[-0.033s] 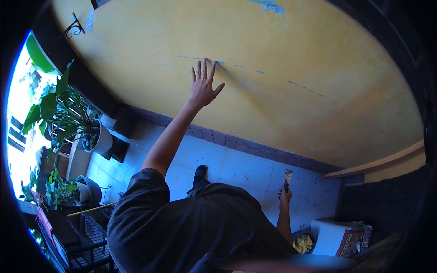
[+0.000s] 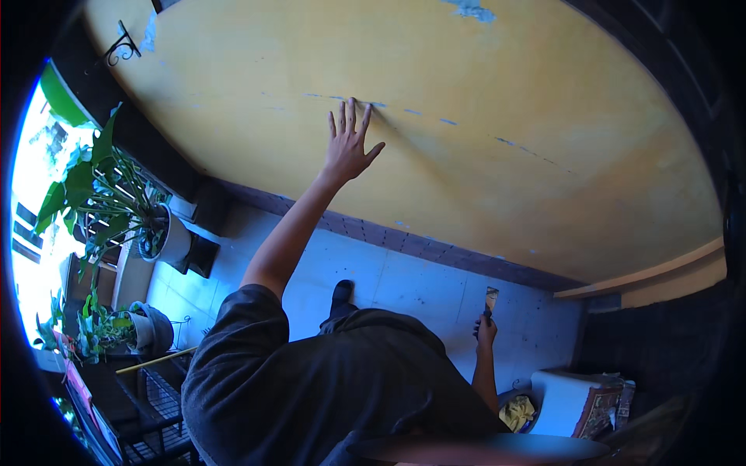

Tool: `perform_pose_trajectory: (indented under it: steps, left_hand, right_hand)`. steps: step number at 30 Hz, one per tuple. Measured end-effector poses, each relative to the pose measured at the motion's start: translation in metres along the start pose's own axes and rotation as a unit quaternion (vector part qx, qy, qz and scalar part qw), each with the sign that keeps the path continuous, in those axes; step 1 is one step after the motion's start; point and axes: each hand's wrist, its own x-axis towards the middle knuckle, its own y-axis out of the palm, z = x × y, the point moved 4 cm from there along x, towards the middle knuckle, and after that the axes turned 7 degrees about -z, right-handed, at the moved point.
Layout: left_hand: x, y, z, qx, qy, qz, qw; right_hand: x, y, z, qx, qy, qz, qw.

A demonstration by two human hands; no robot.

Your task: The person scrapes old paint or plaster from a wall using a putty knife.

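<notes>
At the yellow painted wall, head view: bare left hand stretched out ahead, fingers splayed wide, holding nothing, tips at a broken row of thin blue-grey chips. Looks like contact, but can't be sure; a small shadow sits right by the tips. Row runs mostly sideways, dropping a bit toward the right, and carries on past the fingers on that side.

Bare right hand low on the right, well apart from the wall chips, fingers wrapped round the dark handle of a flat scraper with a pale metal blade. Scraper's long axis points away from the body, blade end leading, toward the dark purplish baseboard; appears held over the pale tiled floor. Chips lie ahead and to the left of the blade; left hand is much the nearer one to them.

Near the right forearm: round bin with crumpled yellow material, pale boxy block beside it
</notes>
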Motion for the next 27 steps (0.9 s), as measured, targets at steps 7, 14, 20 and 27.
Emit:
perform_pose_trajectory:
  steps: [7,14,20,27]
  left_hand:
    - [-0.01,0.031,0.023,-0.065,0.045,0.016,0.997]
    - [-0.01,0.034,0.043,-0.103,0.114,0.021,0.988]
    - [0.012,0.018,0.03,-0.232,0.147,-0.051,0.96]
    - [0.164,-0.124,-0.018,-0.233,0.302,-0.136,0.914]
  right_hand:
    - [-0.11,0.077,-0.001,0.156,0.181,0.004,0.971]
    - [-0.173,0.147,0.091,0.057,0.11,0.03,0.992]
    - [-0.205,0.184,0.213,0.163,0.013,0.012,0.986]
    - [-0.215,0.195,0.294,0.209,-0.066,0.055,0.974]
